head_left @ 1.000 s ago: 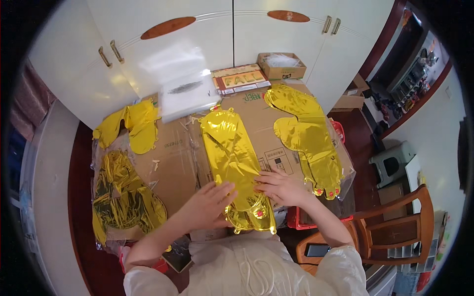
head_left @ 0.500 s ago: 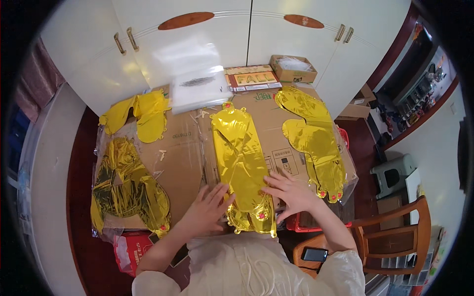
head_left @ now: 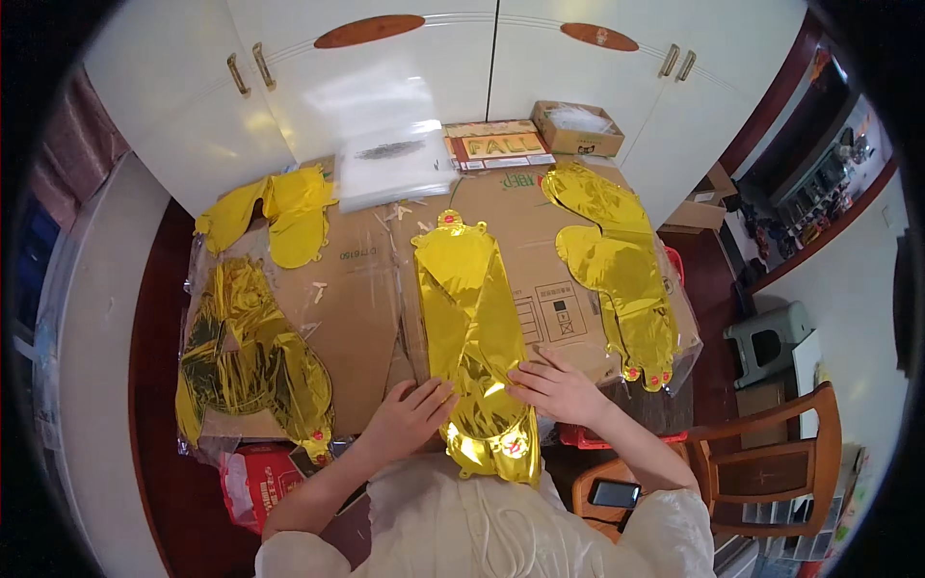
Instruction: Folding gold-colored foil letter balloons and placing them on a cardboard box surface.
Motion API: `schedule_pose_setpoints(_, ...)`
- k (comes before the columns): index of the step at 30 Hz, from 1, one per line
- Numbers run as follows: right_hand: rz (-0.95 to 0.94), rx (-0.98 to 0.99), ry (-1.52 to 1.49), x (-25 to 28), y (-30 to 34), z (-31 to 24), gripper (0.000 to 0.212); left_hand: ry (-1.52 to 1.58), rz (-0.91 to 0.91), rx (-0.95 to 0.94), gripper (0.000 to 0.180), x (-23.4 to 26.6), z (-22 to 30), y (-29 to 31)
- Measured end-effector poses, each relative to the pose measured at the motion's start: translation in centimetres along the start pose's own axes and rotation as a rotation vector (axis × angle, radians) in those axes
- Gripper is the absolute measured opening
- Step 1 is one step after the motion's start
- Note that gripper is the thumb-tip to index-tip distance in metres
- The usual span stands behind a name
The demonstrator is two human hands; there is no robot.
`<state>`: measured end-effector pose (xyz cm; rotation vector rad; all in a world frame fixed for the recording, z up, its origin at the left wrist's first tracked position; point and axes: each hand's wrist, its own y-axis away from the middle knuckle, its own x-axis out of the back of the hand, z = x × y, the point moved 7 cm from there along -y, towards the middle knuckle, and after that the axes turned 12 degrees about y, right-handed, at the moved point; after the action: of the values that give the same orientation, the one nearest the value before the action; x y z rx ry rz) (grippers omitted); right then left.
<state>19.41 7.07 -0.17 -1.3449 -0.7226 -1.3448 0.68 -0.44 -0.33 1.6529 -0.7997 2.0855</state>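
The left hand point(head_left: 412, 416) and the right hand point(head_left: 559, 387) are on the two sides of a long gold foil shape point(head_left: 470, 289). The left hand's fingers are a bit bent, with their tips at the left edge. The right hand's fingers reach over the right edge. I cannot tell if either hand is pinching the foil or just resting on it.

Most of the long gold foil shape lies past the hands, flat on the brown cardboard point(head_left: 356, 318). Its near end is between the hands and the white shirt point(head_left: 434, 520) — it is very shiny there.

To the left of the left hand is a crinkly gold foil point(head_left: 241, 328), and past that one is a smaller gold foil point(head_left: 294, 217). Past the right hand, off to the right, is a bent gold foil point(head_left: 617, 255). Far ahead of both hands are clear bags point(head_left: 390, 178) — and a little box point(head_left: 581, 135) to their right.
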Motion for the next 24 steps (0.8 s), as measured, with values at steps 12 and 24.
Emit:
schedule_pose_setpoints(12,0.237,-0.089,-0.209,1.3,0.0,-0.6,0.025,0.126,0.292,-0.051,0.025,1.1,1.8,0.9)
schedule_pose_setpoints(24,0.07,-0.639,-0.898,-2.8,-2.2,3.1,0.019,0.915,0.336,0.674,0.023,-1.8,-5.3,0.1)
